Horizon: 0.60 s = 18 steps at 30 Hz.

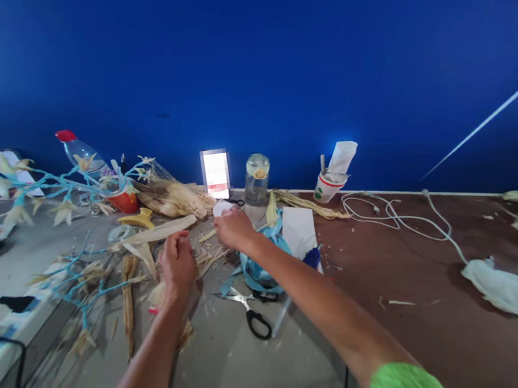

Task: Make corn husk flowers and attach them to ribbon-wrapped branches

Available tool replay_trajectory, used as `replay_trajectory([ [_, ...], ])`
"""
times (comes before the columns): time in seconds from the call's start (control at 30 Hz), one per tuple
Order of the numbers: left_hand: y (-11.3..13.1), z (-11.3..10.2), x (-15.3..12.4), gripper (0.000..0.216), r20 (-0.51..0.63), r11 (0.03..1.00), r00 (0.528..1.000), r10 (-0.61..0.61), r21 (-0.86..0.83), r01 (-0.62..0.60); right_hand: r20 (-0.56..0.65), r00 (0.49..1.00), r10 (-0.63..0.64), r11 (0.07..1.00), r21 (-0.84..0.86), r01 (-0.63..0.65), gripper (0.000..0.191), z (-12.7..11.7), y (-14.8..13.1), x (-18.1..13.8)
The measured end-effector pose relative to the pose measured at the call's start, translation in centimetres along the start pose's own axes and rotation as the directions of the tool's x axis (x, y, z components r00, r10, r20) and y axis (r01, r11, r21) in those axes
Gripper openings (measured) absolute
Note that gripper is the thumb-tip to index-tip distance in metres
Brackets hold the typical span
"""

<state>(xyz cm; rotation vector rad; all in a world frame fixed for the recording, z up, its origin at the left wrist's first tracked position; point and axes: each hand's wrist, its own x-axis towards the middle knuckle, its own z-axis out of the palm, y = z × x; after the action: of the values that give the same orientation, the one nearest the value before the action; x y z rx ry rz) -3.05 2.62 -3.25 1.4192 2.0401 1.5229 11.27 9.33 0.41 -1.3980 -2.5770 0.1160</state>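
Green sleeve (pixel 403 384); hands (pixel 235 228) overhang littered table (pixel 217 381); blue wall (pixel 244 49).

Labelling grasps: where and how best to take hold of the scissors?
Probably by the nearer black loop of the scissors, from the wearer's side. It sticks out toward the wearer, uncovered, whereas the other loop lies by the blue ribbon and the blades point left.

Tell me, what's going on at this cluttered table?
Someone is working bare-handed among what look like dried husks. The right hand is at a small white round thing, though its grip is hard to make out. The left hand is nearest a long pale strip. Scissors lie on the table closer in, beside tangled blue ribbon.
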Motion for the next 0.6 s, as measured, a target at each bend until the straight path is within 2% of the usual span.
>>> replay_trajectory([
  [0.13,0.4,-0.1,-0.2,0.026,0.051,0.998,0.999,0.007,0.057,-0.01,0.062,0.997,-0.051,0.998,-0.02,0.053,0.026,1.2,-0.4,2.3],
  [0.33,1.2,-0.2,-0.7,0.035,0.085,0.988,0.994,0.065,0.137,-0.077,0.084,0.993,-0.079,0.996,-0.038,0.083,0.021,2.1,-0.7,2.6],
  [0.43,1.5,-0.1,-1.3,0.03,0.009,0.967,0.976,0.216,0.135,-0.215,0.06,0.994,-0.091,0.995,-0.031,0.093,0.025,1.6,-1.0,2.8],
  [0.5,1.8,-0.1,-1.7,0.029,-0.049,0.937,0.941,0.334,0.126,-0.326,0.026,0.993,-0.115,0.993,0.012,0.114,0.03,1.3,-1.4,3.2],
  [0.6,2.2,-0.2,-2.3,0.026,-0.047,0.881,0.881,0.47,0.09,-0.465,-0.053,0.983,-0.177,0.981,0.076,0.181,0.027,1.3,-2.2,4.3],
])
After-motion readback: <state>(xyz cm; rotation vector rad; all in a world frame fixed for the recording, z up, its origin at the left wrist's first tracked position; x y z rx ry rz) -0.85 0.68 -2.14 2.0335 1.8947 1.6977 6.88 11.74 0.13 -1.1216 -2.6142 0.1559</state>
